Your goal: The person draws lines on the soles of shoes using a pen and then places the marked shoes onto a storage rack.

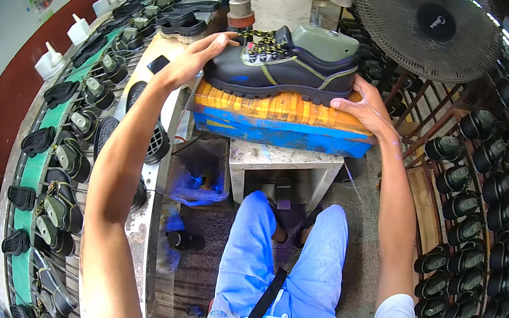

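- Fingers [221, 39] of the left hand [188, 63], head view: at the toe end, one digit laid near the top of the toe, the others partly hidden. Can't tell if they pinch or just rest.
- Right hand [372, 109]: thumb and fingers spread apart round the heel, thumb low by the sole edge, rest going behind. Reads as a pinch on the heel.
- Shoe [275, 72]: black, yellow stitching, between both hands, upright on its sole, toe to the left. Sits on the yellow top of a blue-sided block [282, 133], which rests on a stand [288, 159].
- Green foot form [323, 43] fills the collar. So expect a stiff body, little squash, and more weight than a bare shoe, probably biased to the heel.
- Upper looks smooth, likely a bit slippery. Treaded sole [249, 89] should grip better.
- Not fragile, I'd say; scuffs on the toe are the main worry.
- Best hold: heel cup plus toe, low, near the sole edge, as the hands are placed. Both ends, so it can't swing.
- Avoid lifting by the laces [266, 44]: black and yellow, look loose and floppy, would let it tip.
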A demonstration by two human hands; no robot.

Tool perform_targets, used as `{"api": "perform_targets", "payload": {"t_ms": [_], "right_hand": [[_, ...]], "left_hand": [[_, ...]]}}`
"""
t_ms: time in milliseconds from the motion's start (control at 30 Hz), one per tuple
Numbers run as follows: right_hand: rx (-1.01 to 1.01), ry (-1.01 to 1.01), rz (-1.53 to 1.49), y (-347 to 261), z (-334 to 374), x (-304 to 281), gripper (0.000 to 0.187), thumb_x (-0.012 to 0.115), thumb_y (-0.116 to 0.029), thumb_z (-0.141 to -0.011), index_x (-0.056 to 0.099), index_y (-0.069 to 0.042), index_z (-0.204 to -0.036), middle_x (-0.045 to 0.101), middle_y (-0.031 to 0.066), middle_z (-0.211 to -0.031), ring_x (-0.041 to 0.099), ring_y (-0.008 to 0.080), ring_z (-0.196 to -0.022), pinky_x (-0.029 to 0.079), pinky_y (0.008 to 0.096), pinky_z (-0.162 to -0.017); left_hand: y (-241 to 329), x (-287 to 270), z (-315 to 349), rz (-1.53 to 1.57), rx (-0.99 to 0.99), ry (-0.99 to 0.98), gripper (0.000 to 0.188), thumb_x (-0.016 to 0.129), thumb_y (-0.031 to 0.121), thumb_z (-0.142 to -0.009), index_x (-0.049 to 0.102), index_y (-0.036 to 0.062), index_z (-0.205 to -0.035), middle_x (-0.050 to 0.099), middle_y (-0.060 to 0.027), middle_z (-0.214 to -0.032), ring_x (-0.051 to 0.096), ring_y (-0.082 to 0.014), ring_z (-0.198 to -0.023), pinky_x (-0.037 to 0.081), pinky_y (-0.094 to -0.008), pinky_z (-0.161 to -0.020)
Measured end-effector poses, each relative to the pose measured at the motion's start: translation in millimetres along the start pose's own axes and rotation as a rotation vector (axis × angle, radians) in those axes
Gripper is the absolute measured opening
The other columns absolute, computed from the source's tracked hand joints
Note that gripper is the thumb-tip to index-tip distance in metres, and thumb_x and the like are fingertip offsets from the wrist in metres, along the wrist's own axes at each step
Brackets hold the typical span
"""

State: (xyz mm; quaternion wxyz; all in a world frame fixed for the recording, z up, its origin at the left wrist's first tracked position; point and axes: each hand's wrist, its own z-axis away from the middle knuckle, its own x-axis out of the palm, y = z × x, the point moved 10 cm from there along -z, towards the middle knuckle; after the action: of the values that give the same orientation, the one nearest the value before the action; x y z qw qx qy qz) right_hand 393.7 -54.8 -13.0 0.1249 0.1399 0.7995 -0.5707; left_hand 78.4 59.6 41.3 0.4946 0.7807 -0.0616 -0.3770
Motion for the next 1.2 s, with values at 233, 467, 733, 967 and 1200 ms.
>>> {"api": "perform_targets", "payload": {"t_ms": [233, 467, 733, 967, 1200], "right_hand": [[-0.02, -0.019, -0.032, 4, -1, -1, 0.078, 0.089, -0.022, -0.083, 0.053, -0.001, -0.149, 0.065, 0.0126, -0.14, 0.059, 0.0207, -0.128, 0.044, 0.0375, -0.114], [-0.056, 0.035, -0.06, 0, 3, -3, 0.071, 0.078, -0.033, -0.096, 0.049, -0.002, -0.153, 0.061, 0.0136, -0.146, 0.056, 0.0216, -0.133, 0.041, 0.0398, -0.117], [-0.039, 0.042, -0.027, 3, 3, -6, 0.063, 0.08, -0.034, -0.093, 0.06, 0.0, -0.142, 0.068, 0.0138, -0.136, 0.062, 0.022, -0.124, 0.045, 0.0386, -0.111], [-0.062, 0.149, 0.175, 9, 10, -18, 0.075, 0.07, -0.047, -0.099, 0.046, -0.004, -0.155, 0.063, 0.0193, -0.145, 0.059, 0.031, -0.134, 0.043, 0.0411, -0.115], [-0.105, 0.521, 0.343, -57, 138, -32, 0.039, 0.051, -0.023, -0.106, 0.06, -0.006, -0.14, 0.06, 0.0022, -0.09, 0.053, 0.011, -0.08, 0.042, 0.03, -0.07]], "left_hand": [[-31, -4, 28, 0.203, 0.035, 0.099, 0.074, 0.082, 0.014, -0.091, 0.05, 0.0108, -0.158, 0.067, -0.007, -0.135, 0.06, -0.0156, -0.118, 0.047, -0.0332, -0.109], [-33, -4, 24, 0.274, 0.061, 0.062, 0.073, 0.079, 0.011, -0.092, 0.047, 0.0024, -0.157, 0.062, -0.0124, -0.144, 0.061, -0.0205, -0.128, 0.046, -0.0346, -0.114], [-35, -4, 22, 0.223, 0.033, 0.063, 0.075, 0.084, 0.017, -0.089, 0.051, 0.0032, -0.155, 0.067, -0.0124, -0.137, 0.064, -0.0202, -0.123, 0.049, -0.035, -0.11], [-30, 0, 33, 0.245, 0.021, 0.14, 0.071, 0.081, 0.015, -0.091, 0.052, 0.0067, -0.155, 0.071, -0.011, -0.127, 0.067, -0.0155, -0.112, 0.053, -0.0282, -0.099], [36, 71, 138, -0.245, 0.171, 0.71, 0.056, 0.075, 0.025, -0.094, 0.059, 0.0028, -0.143, 0.061, -0.0183, -0.131, 0.06, -0.0255, -0.11, 0.048, -0.0375, -0.097]]}}
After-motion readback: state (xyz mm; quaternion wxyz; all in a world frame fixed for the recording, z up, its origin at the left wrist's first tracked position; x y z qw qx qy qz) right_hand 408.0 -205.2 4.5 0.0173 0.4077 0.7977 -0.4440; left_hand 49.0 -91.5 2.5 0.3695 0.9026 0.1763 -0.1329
